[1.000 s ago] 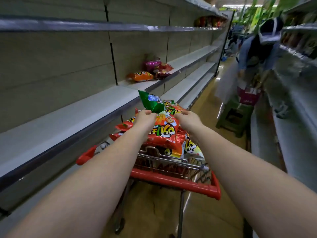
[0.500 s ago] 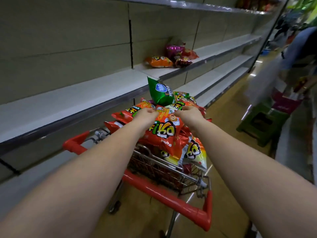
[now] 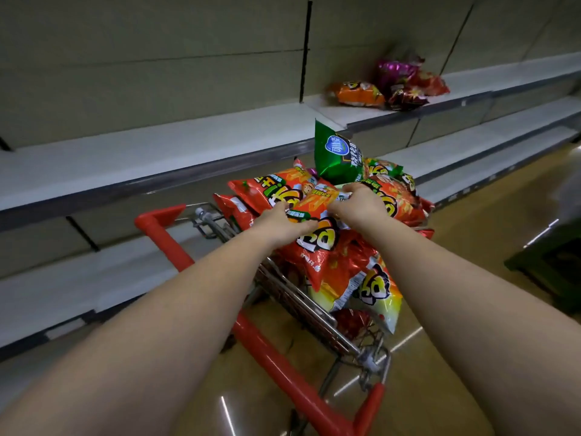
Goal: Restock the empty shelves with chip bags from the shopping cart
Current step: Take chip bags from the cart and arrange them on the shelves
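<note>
Along the left, the shelf (image 3: 151, 152) runs bare from its left end to the upright seam in the back panel, with lower tiers beneath it down to the floor.

The shopping cart (image 3: 292, 300) stands just beside that shelving, its red handle (image 3: 251, 338) toward you and its wire basket heaped above the rim with chip bags.

Your left hand (image 3: 279, 226) is on top of the heap, near the cart's left rim, fingers curled onto the left edge of a small orange chip bag (image 3: 314, 204) that lies on the larger orange-red bags (image 3: 330, 256).

Your right hand (image 3: 358, 206) takes the same small bag from its right edge, fingers bent over it, so the bag is held between both hands at the top of the pile. How firmly either hand has it, you cannot tell.

Behind your hands, at the cart's far end, a green bag (image 3: 336, 155) stands tilted above the others. More orange-red bags spill toward the cart's right rim.

Further right on the shelf, past the seam, a small cluster already lies near the front edge: an orange bag (image 3: 358, 94), a dark red bag (image 3: 407, 97) touching it, a purple bag (image 3: 396, 72) behind them and a red bag (image 3: 432, 83) at the right.
</note>
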Available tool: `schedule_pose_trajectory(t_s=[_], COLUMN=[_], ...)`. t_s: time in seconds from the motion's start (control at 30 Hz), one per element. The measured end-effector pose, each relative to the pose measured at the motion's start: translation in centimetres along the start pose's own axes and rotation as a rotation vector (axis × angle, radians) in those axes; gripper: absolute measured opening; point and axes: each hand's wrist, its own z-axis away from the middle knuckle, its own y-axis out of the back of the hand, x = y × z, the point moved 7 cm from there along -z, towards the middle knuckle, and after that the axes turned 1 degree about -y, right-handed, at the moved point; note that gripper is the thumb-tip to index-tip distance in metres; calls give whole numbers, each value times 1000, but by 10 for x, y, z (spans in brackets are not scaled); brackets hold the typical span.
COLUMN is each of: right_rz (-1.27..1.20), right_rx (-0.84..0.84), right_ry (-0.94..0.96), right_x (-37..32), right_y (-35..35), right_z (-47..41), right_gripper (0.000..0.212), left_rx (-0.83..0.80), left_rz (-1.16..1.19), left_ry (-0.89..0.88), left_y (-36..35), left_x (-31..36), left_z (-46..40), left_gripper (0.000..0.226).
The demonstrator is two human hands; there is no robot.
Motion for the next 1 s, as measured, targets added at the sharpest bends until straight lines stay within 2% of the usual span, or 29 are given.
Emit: schedule_pose_trajectory(t_s=[0.2, 0.33, 0.6, 0.7, 0.8, 1.0], right_rz=[68, 112, 128, 83, 43, 123], right_rx=[7, 19, -10, 0, 29, -68], right_ry=[16, 47, 74, 74, 168, 394], right_x=[3, 2, -2, -5, -19, -57], right_y=[-9, -14, -15, -8, 4, 35], right_z=[-16, -24, -25, -25, -22, -8], right_gripper=[59, 60, 54, 58, 62, 75], left_rx=[-43, -59, 9, 74, 140, 208], left_rz=[-110, -97, 16, -158, -354, -499], left_ry=[-4, 10, -4, -54, -161, -387], left_y=[-6, -6, 7, 19, 32, 47], left_x=[-2, -11, -11, -1, 17, 59], left_z=[-19, -29, -36, -32, -24, -2], left_gripper=[92, 95, 95, 91, 87, 84])
